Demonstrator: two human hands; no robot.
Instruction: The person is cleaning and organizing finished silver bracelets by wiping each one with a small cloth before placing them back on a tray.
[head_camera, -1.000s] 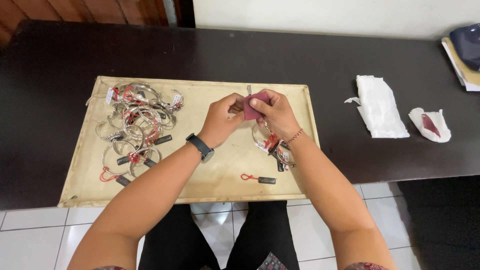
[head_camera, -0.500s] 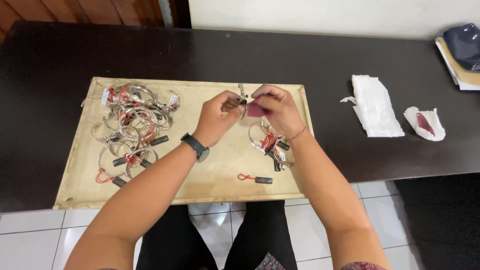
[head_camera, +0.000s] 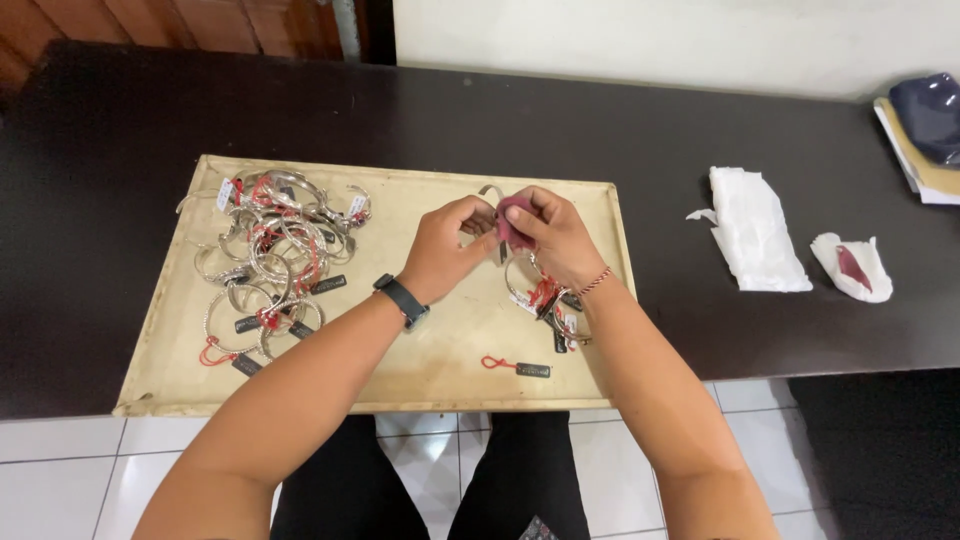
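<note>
Over a beige tray (head_camera: 180, 300), my left hand (head_camera: 445, 245) pinches a silver bangle (head_camera: 488, 191), of which only a small arc shows above the fingers. My right hand (head_camera: 550, 235) presses a small dark red cloth (head_camera: 512, 212) against that bangle. A black watch sits on my left wrist, a thin red bracelet on my right. Below my right hand lies a small pile of silver bangles with red strings and tags (head_camera: 545, 298). A bigger heap of tagged silver bangles (head_camera: 270, 255) fills the tray's left side.
The tray lies on a dark wooden table (head_camera: 600, 120). A loose red string with a black tag (head_camera: 520, 367) rests near the tray's front. To the right are a folded white cloth (head_camera: 755, 240), a white tissue with a red piece (head_camera: 855, 268), and stacked items (head_camera: 925, 135) at the far corner.
The hands stay together over the tray's middle. The bangle has turned between my fingers and the red cloth has shifted over it.
</note>
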